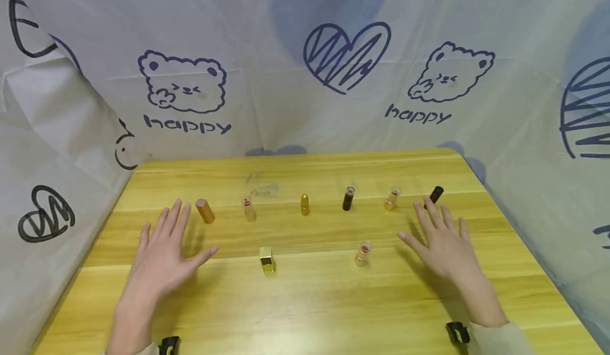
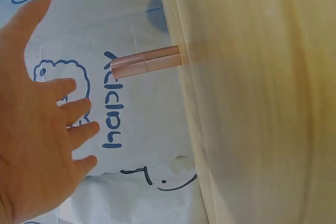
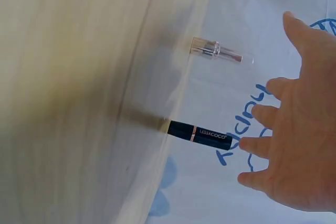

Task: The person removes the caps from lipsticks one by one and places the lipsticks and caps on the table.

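Several lipsticks stand on the wooden table. My left hand (image 1: 161, 259) hovers with spread, straight fingers, holding nothing; nearest to it is a rose-gold lipstick (image 1: 205, 211), also upright in the left wrist view (image 2: 145, 62). My right hand (image 1: 448, 249) is spread in the air too, beside a black lipstick (image 1: 434, 196) with lettering on its side. Between the hands, the back row has a clear-capped lipstick (image 1: 249, 209), a gold bullet-shaped one (image 1: 305, 205), a dark one (image 1: 349, 198) and another clear-capped one (image 1: 392, 199). Closer in are a square gold lipstick (image 1: 267, 259) and a clear-capped lipstick (image 1: 363, 253).
The light wooden table (image 1: 305, 312) has rounded far corners. Behind it and at both sides hangs a white cloth (image 1: 267, 79) printed with hearts, bears and the word "happy". Dark bands (image 1: 457, 333) sit at the wrists.
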`<action>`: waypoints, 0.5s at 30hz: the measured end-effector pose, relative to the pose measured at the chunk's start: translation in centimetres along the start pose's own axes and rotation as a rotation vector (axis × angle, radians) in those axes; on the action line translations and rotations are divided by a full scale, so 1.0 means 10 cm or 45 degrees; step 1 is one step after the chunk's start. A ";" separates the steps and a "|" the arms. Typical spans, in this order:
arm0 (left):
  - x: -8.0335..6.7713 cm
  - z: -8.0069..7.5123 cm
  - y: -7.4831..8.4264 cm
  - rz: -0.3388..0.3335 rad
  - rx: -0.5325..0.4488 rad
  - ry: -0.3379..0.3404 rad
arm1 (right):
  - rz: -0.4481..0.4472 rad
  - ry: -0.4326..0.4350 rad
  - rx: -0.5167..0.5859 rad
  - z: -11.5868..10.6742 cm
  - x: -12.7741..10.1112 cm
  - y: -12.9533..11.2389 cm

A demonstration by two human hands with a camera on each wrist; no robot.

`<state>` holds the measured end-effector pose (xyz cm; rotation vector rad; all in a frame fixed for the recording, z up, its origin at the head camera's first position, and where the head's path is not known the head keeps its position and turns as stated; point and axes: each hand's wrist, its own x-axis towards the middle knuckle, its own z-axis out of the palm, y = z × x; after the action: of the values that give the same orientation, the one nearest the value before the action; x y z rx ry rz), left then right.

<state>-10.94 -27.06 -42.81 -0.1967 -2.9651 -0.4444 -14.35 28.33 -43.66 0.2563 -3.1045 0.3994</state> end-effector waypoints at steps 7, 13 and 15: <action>0.09 -0.05 0.00 0.050 -0.065 0.113 | -0.046 0.094 0.005 0.00 0.05 -0.09; 0.17 -0.05 0.00 0.088 -0.162 0.233 | -0.136 0.203 0.033 0.00 0.13 -0.27; 0.20 -0.04 0.00 0.084 -0.207 0.265 | -0.169 0.221 0.061 -0.01 0.16 -0.34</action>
<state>-12.84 -26.94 -42.09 -0.2477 -2.7123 -0.6547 -15.41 24.85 -42.65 0.4028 -2.8911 0.4667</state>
